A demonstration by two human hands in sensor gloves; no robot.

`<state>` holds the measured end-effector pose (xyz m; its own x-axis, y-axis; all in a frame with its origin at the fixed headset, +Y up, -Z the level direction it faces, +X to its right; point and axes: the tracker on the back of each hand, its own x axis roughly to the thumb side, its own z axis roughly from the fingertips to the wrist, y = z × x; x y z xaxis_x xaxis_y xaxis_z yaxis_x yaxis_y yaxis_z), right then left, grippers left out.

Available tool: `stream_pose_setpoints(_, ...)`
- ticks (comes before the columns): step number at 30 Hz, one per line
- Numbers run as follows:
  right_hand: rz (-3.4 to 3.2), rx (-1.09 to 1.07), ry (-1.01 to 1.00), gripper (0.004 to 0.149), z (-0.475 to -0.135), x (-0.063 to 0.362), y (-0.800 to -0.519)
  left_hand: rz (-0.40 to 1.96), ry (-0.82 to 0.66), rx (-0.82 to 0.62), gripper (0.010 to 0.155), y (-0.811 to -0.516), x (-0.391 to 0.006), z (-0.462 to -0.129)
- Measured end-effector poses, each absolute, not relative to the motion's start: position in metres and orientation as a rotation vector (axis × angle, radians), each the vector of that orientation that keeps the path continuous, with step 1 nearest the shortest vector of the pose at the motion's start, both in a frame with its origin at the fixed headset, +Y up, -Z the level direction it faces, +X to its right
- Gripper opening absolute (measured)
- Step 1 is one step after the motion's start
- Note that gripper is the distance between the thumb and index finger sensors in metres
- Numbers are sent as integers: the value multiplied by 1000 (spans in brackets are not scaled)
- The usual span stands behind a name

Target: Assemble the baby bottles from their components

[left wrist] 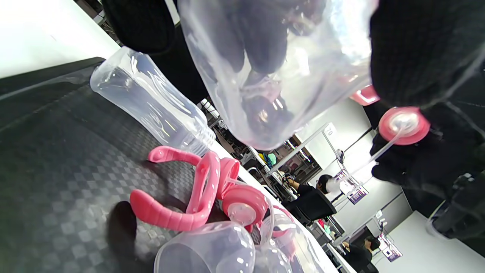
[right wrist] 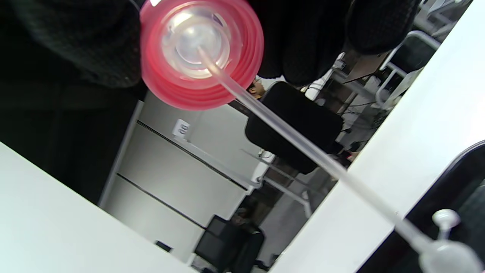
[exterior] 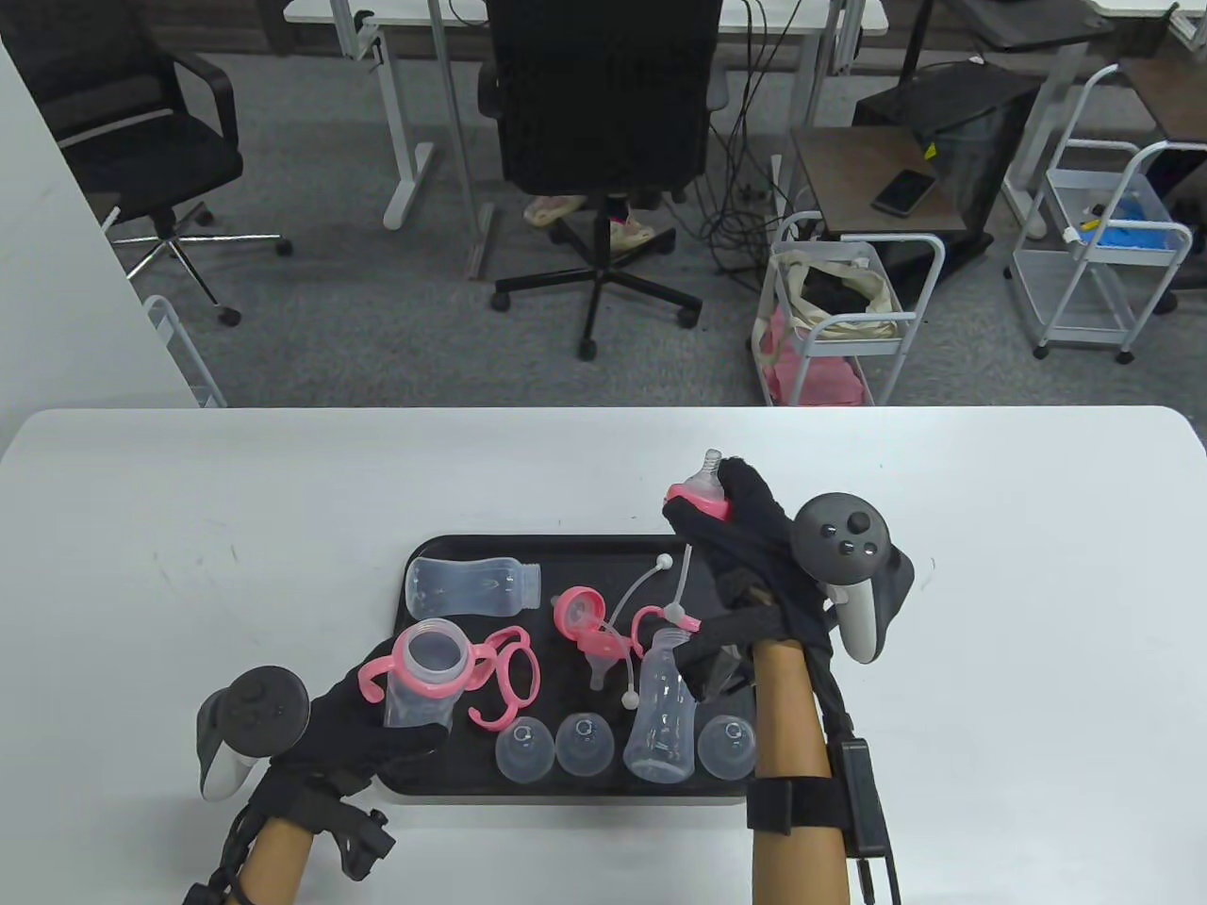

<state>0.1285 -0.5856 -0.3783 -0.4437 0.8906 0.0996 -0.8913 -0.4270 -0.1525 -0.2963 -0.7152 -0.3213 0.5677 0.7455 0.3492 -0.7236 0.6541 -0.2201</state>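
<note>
Pink nipple collar w/ soft dangling straw: light, right hand holds its rim. Left hand grips stiff, slippery bottle by body.

A black office chair stands beyond the white table. To its right, a white wire cart holds bags, and a phone lies on a brown side table.

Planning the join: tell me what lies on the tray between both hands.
In the table view, loose pink handles, a pink collar with straw and an upright clear bottle lie between them.
</note>
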Motion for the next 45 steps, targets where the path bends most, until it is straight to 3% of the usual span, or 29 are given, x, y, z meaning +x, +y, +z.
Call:
stream_pose_setpoints(19,1515,412,-144,86,-315,65,-559,777,-536,-121,96,-718,-271,-319)
stream_pose_setpoints(30,1486,523,-65,86,-319,18,-560,775,-564,-127,96,-718,-268,-318)
stream_pose_setpoints(45,1415,529,12,86,-324,11,-588,791,-569,-132,97,-717,-268,-318)
